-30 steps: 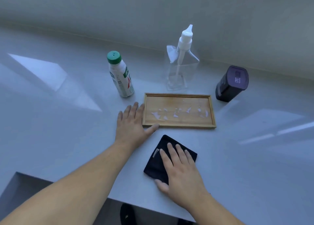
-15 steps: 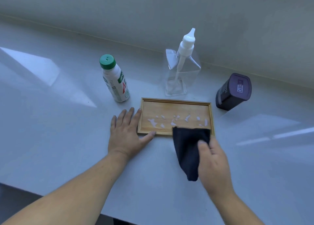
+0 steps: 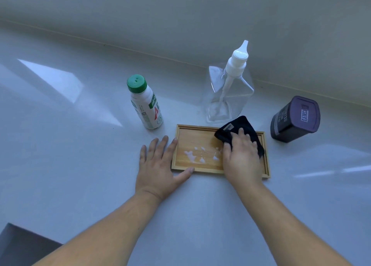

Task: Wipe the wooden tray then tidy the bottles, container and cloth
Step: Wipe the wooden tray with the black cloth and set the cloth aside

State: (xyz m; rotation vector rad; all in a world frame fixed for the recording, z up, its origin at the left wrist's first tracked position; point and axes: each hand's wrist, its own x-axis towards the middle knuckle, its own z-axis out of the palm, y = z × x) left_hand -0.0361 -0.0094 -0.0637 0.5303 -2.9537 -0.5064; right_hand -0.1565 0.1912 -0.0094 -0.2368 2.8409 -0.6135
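Black cloth [image 3: 223, 135] is lying beneath right grip [image 3: 241, 157], flat fingers pressing it onto wooden tray [image 3: 192, 139]; left grip [image 3: 158, 165], released, is touching tray's left end.

The grey counter [image 3: 80, 175] bears a wooden tray [image 3: 196, 137] (touching the flat left hand [image 3: 158, 165]), a green-capped bottle [image 3: 147, 107] and pump bottle [image 3: 228, 97] beyond it, and a dark container [image 3: 293, 121] far right.

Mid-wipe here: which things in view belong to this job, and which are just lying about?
Job: wooden tray, black cloth under the right hand, left hand against the tray, green-capped bottle, clear pump bottle, purple container.
Lying about: only a dark shape at lower left, unidentifiable.
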